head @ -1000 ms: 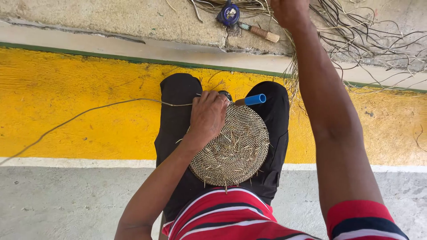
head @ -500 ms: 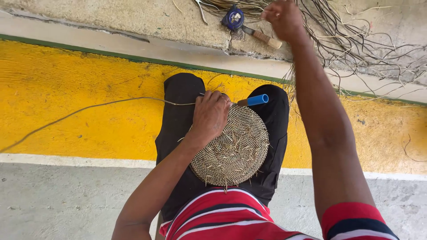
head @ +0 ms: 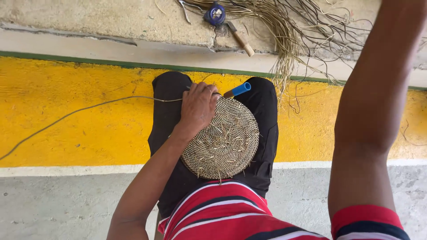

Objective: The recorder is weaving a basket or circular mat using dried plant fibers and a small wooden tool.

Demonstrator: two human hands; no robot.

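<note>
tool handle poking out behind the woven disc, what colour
Blue, seen in the head view, just past the left hand.

Disc (head: 224,140) tan, coiled weave. Tool handle (head: 240,89) blue. Shirt (head: 231,213) red with white and dark stripes. Floor band (head: 80,120) yellow, green-edged.

An outdoor weaving spot: painted concrete curb (head: 66,115), loose reed bundle (head: 284,26), hand tools (head: 215,13).

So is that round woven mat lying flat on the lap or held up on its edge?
Flat: the woven mat rests face-up across both knees, left hand pressing its top edge.
</note>
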